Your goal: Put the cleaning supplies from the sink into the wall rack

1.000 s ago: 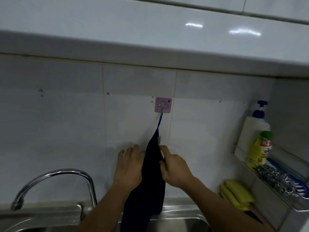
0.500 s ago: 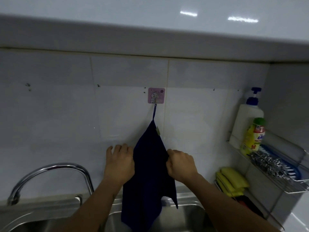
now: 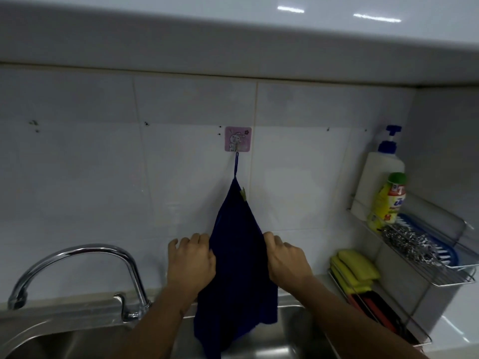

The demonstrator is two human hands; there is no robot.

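A dark blue towel (image 3: 237,270) hangs by its loop from a pink sticker hook (image 3: 237,139) on the tiled wall above the sink (image 3: 77,340). My left hand (image 3: 190,260) grips the towel's left edge and my right hand (image 3: 286,257) grips its right edge, spreading the cloth. The wire wall rack (image 3: 440,270) at the right holds a white pump bottle (image 3: 379,174), a yellow dish soap bottle (image 3: 386,203), a steel scourer (image 3: 407,244) and a blue brush (image 3: 440,251). Yellow sponges (image 3: 355,268) lie on the rack's lower shelf.
A chrome faucet (image 3: 77,257) arches over the sink at the left. A white cabinet's underside (image 3: 233,47) overhangs the wall. Dark red and black items (image 3: 373,309) sit on the lower shelf in front of the sponges.
Both hands have slid down the hanging towel and apart, spreading it wider. The camera has tilted down a little.
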